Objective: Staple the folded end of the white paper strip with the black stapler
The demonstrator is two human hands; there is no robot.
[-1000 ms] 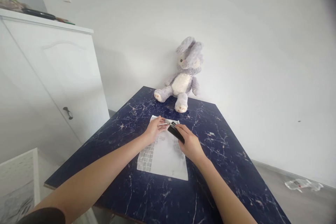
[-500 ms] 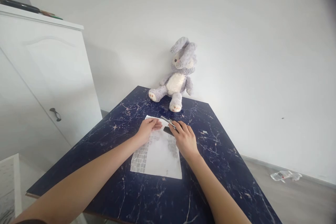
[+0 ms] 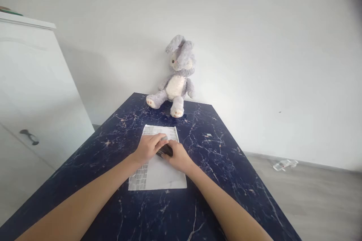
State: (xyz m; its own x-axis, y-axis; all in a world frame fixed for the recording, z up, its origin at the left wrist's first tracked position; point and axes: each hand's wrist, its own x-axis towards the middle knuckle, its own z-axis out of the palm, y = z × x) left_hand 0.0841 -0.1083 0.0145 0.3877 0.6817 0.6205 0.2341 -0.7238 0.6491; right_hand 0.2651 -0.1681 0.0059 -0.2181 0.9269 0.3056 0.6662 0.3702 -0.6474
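A sheet of white paper, with grey brick-like patterns along its left side and top, lies on the dark blue marbled table. Over its upper middle, both hands meet on a black stapler. My right hand is closed around the stapler's near right side. The fingers of my left hand are closed on its other side, by a grey end piece. Fingers hide much of the stapler, so I cannot tell whether its jaws are apart.
A grey plush rabbit sits at the table's far edge against the white wall. To the left stands a white cabinet with a dark handle. A crumpled clear plastic item lies on the floor at right.
My right hand has brought the stapler back from the paper's top edge toward its middle. My left hand has left the paper's top and taken hold of the stapler. The view has shifted right.
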